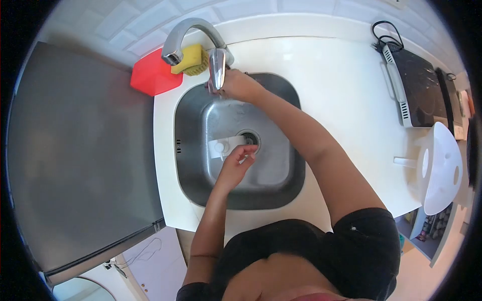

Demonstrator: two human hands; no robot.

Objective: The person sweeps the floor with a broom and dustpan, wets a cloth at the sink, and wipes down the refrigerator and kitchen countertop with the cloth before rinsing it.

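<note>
My right hand (238, 86) is at the chrome faucet lever (217, 70). Its fingers pass behind the lever and look closed around it; the lever hides most of them. Below, my left hand (238, 166) hovers over the stainless steel sink (281, 195) near the drain (249, 138), its fingers bent loosely and the thumb apart, with nothing seen in them. Beside that hand, a white plastic piece with a round knob (219, 147) lies on the sink floor, reaching to the drain's edge. The curved faucet spout (188, 27) points off to the left.
Left of the faucet stand a red container (153, 75) and a yellow sponge or brush (193, 59). A grey appliance surface (80, 160) borders the counter's left. On the right are a black hot plate (414, 83) with a cord and a white plastic bowl-like part (442, 168) near an open drawer (432, 236).
</note>
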